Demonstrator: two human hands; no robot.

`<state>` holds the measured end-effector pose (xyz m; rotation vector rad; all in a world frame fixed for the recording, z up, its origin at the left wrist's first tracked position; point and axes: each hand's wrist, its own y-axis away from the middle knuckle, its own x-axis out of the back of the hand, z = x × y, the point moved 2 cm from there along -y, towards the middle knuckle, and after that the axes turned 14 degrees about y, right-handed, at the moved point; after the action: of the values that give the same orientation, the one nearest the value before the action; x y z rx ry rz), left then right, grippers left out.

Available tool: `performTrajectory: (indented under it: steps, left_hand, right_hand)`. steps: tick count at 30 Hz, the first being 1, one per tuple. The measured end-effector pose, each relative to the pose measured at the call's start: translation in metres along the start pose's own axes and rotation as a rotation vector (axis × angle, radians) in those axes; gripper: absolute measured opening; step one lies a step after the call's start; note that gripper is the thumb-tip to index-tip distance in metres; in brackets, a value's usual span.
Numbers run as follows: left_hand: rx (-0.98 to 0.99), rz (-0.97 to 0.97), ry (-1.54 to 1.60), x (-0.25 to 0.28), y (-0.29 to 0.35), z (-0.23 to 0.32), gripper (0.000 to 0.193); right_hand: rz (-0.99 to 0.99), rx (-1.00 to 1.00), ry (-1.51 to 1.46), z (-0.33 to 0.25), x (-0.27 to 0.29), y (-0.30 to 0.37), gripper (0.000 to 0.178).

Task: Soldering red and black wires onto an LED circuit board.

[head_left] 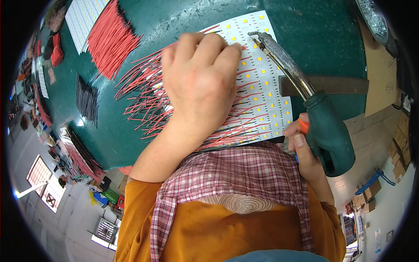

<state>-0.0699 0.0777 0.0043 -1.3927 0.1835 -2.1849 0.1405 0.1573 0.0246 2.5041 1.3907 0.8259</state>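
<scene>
Cardboard boxes (400, 146) at right; a barred window (38, 169) and lit tube lamp (31, 190) at left

Far right corner of table (329, 30): open top, passable between circuit board (279, 109) and right edge.
Right edge: dark bar (345, 86) bars the way; soldering iron (321, 113) hangs over it, gripped by right hand (305, 153).
Board middle: blocked by left hand (200, 83).
Left of board: narrow lane between loose wires (139, 78) and black bundle (87, 100).
Far left: red bundle (111, 43) obstructs.
</scene>
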Motion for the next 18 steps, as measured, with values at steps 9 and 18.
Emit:
performTrajectory:
  steps: [9, 18]
  left_hand:
    - [-0.044, 0.071, -0.020, -0.006, -0.007, -0.014, 0.018]
    - [-0.019, 0.034, 0.032, -0.005, -0.008, -0.011, 0.019]
  right_hand:
    - [-0.061, 0.170, 0.106, 0.005, 0.001, -0.003, 0.023]
    - [-0.069, 0.132, 0.194, -0.002, 0.005, -0.006, 0.012]
